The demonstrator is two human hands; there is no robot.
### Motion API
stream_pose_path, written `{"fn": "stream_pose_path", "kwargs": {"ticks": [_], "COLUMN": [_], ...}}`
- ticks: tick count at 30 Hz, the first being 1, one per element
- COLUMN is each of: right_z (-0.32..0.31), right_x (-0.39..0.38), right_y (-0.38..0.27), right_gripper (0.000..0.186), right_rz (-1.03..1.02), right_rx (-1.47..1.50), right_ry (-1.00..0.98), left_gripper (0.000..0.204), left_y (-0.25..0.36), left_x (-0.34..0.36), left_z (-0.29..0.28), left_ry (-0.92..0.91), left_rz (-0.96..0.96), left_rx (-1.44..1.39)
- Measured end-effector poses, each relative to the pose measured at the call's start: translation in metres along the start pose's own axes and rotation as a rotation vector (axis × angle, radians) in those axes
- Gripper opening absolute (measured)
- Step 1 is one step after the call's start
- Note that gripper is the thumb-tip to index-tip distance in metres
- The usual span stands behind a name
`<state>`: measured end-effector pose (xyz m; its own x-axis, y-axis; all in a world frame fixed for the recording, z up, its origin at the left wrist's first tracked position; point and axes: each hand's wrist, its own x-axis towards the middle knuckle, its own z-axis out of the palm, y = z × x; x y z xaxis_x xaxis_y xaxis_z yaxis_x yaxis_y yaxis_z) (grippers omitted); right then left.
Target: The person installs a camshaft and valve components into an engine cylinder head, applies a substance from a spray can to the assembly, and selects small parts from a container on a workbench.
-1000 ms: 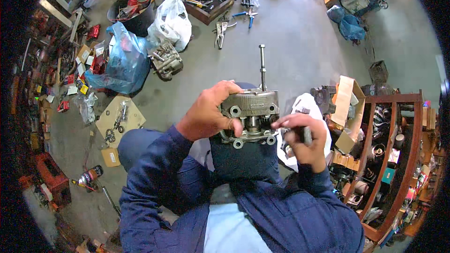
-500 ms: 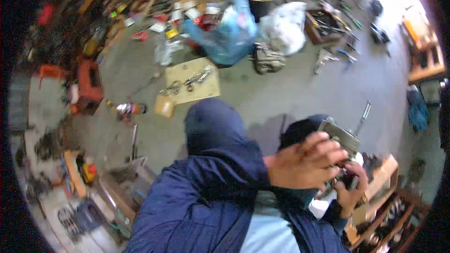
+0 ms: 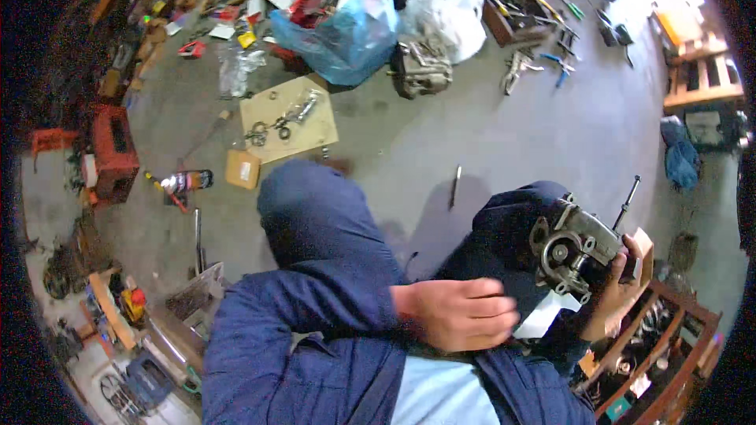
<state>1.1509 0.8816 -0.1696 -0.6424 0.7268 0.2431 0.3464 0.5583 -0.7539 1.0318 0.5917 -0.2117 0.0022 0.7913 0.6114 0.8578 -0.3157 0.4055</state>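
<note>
My right hand (image 3: 618,287) grips a grey cast-metal housing (image 3: 591,236) with a round bore, a shaft in its middle and bolt lugs around the rim. The housing is held up over my right knee, its open face toward me. My left hand (image 3: 461,315) is in front of my chest, apart from the housing, with fingers curled together. Whatever those fingers may hold is hidden. Beyond the housing, a slim metal rod (image 3: 628,201) sticks up; whether it touches the housing I cannot tell. A white piece (image 3: 549,315) shows beneath the housing.
Ahead on the floor lie a cardboard sheet (image 3: 323,130) with metal parts, a small box (image 3: 242,169), a blue bag (image 3: 354,39), another casting (image 3: 425,71) and pliers (image 3: 520,71). A spray can (image 3: 189,181) lies left. A wooden rack (image 3: 669,354) stands at right.
My left hand has come away from the housing, moving left and down toward my chest. The housing has turned so its bore faces me, still in my right hand. The view has shifted too.
</note>
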Motion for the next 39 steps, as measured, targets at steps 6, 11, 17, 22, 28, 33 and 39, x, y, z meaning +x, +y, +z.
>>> {"fn": "stream_pose_path", "kwargs": {"ticks": [6, 11, 17, 22, 28, 33, 39], "right_z": [-0.030, -0.005, 0.006, 0.004, -0.001, -0.004, -0.011], "right_x": [-0.008, -0.006, -0.013, -0.009, -0.003, 0.015, 0.032], "right_y": [0.045, 0.015, 0.002, 0.013, 0.013, 0.014, 0.041], "right_gripper": [0.067, 0.054, 0.047, 0.039, 0.030, 0.033, 0.019], "right_rz": [-0.066, 0.093, 0.130, 0.217, 0.509, 0.662, 0.897], "right_rx": [0.014, 0.304, 0.354, 0.631, 0.972, 0.902, 1.417], "right_ry": [0.040, -0.047, -0.084, -0.004, 0.032, 0.003, -0.013], "left_gripper": [0.014, 0.018, 0.048, 0.028, 0.018, 0.023, 0.019], "left_y": [-0.094, -0.249, -0.242, -0.259, -0.292, -0.179, -0.112], "left_x": [-0.070, -0.045, -0.108, -0.122, -0.043, 0.128, 0.158], "left_z": [0.054, 0.132, 0.267, 0.284, 0.198, -0.001, -0.011], "left_ry": [-1.153, -0.840, -0.288, -0.459, 0.448, 0.539, 0.110], "left_rz": [-0.464, -0.988, -1.379, -1.375, -1.221, -0.792, -0.272], "left_rx": [-0.078, 0.036, 0.052, 0.026, -0.455, -0.956, -0.550]}}
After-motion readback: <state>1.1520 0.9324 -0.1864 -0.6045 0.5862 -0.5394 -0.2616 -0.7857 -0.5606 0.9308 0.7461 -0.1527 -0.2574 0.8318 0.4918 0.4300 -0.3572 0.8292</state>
